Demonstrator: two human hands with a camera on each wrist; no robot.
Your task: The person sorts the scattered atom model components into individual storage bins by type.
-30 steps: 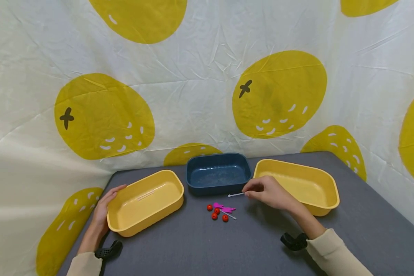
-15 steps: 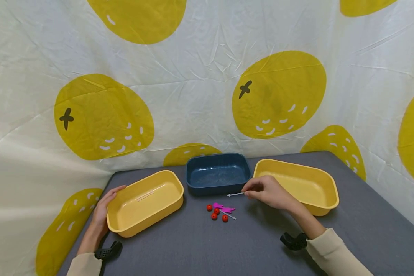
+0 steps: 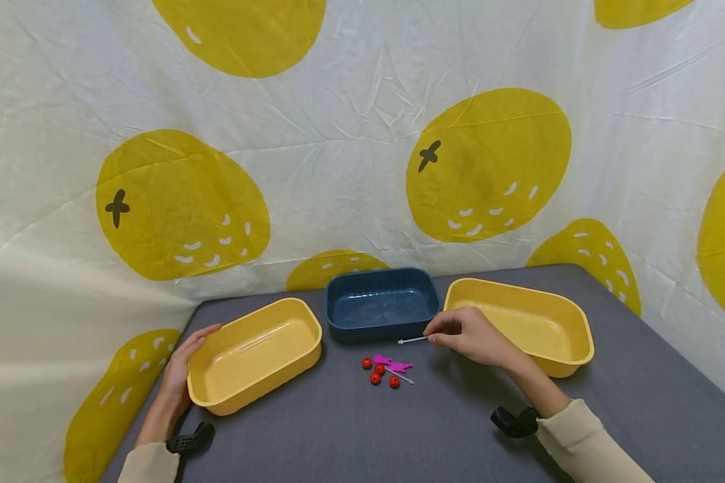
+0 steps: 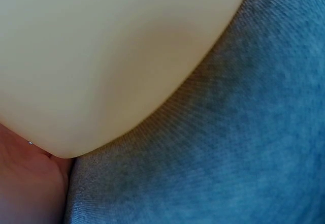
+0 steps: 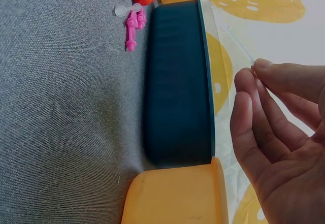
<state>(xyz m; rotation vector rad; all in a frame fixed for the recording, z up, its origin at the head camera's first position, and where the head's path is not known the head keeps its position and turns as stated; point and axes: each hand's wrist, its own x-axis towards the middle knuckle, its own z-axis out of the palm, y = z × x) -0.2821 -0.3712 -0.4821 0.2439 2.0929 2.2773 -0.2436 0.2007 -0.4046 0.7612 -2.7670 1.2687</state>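
Observation:
In the head view, my left hand [image 3: 178, 367] lies against the outer left side of a yellow tray [image 3: 302, 355], fingers extended along its rim. Its palm [image 4: 30, 183] shows at the tray's edge in the left wrist view. My right hand [image 3: 468, 333] pinches a thin white stick [image 3: 412, 340] between thumb and fingertips, in front of the blue tray [image 3: 380, 332]. The stick's small knobbed end points left. Below it on the table lie several red beads [image 3: 394, 382], pink plastic pieces [image 3: 401, 367] and another white stick [image 3: 406, 380].
Behind my right hand stands a second yellow tray [image 3: 562, 362], right of the blue one. Pale thin strips [image 3: 255, 343] lie inside the left yellow tray. A white cloth with yellow fruit prints [image 3: 338, 181] hangs behind the grey table [image 3: 350, 436].

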